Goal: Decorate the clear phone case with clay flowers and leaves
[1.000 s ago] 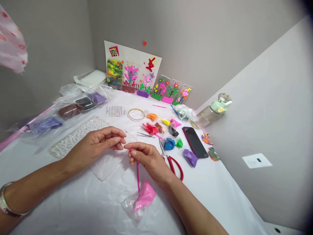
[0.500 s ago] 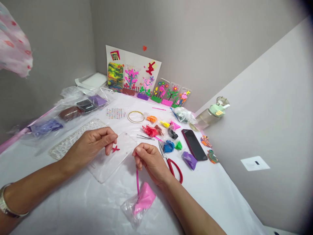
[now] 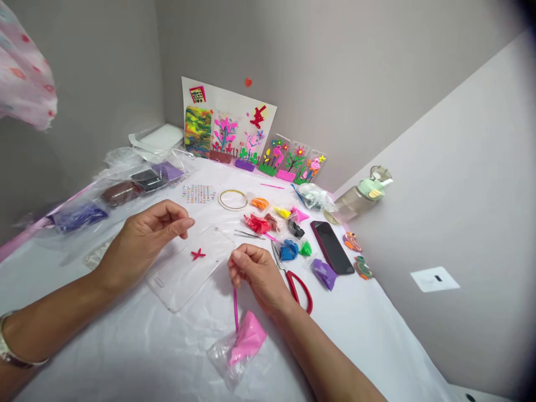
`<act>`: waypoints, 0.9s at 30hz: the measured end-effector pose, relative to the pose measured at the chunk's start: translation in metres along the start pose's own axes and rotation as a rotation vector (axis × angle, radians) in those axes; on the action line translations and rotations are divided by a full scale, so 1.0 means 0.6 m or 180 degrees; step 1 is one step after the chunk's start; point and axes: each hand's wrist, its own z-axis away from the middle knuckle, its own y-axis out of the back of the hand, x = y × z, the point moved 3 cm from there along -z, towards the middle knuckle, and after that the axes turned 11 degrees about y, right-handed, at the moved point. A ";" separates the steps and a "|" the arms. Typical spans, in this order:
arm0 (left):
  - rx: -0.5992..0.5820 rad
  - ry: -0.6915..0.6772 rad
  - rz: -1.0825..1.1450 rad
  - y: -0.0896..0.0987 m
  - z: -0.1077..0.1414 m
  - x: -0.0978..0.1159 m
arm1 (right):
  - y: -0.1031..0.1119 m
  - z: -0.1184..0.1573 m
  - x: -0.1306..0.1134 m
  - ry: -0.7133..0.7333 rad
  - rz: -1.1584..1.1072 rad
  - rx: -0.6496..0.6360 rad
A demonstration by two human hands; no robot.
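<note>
Currently, one red clay cross [image 3: 198, 254] sits on the otherwise bare clear phone case [image 3: 184, 285], the left hand [image 3: 144, 240] half-open beside it, the right hand [image 3: 259, 282] pinching a thin pink clay strand [image 3: 235, 307].

Here's the table [image 3: 125, 346], and right in the middle lies a clear phone case [image 3: 188, 273] with a small clay piece [image 3: 198, 254] on top! The left hand [image 3: 144, 243] hovers just left of it, the right hand [image 3: 259, 282] at its right, pinching a clay strip [image 3: 235, 310] that runs down to a clay bag [image 3: 245, 343] in front. Right of that hand, scissors [image 3: 298, 290], then a phone [image 3: 332, 247]. Behind them, clay lumps [image 3: 288, 250] and a tape roll [image 3: 233, 200], with painted cases [image 3: 288, 159] against the wall, and a bottle [image 3: 360, 195] off to the right!
</note>
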 end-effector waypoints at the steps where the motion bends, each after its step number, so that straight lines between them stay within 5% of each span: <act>1: -0.0012 0.0002 -0.0051 0.003 0.000 -0.005 | 0.000 0.000 0.000 0.0022 0.0034 0.0008; 6: -0.0172 0.0031 0.0048 0.009 -0.003 -0.021 | -0.008 0.000 0.000 -0.0011 0.0014 0.0094; 27: -0.0100 0.0029 -0.0130 0.005 0.003 0.018 | -0.045 -0.021 0.005 0.0043 0.0697 0.0124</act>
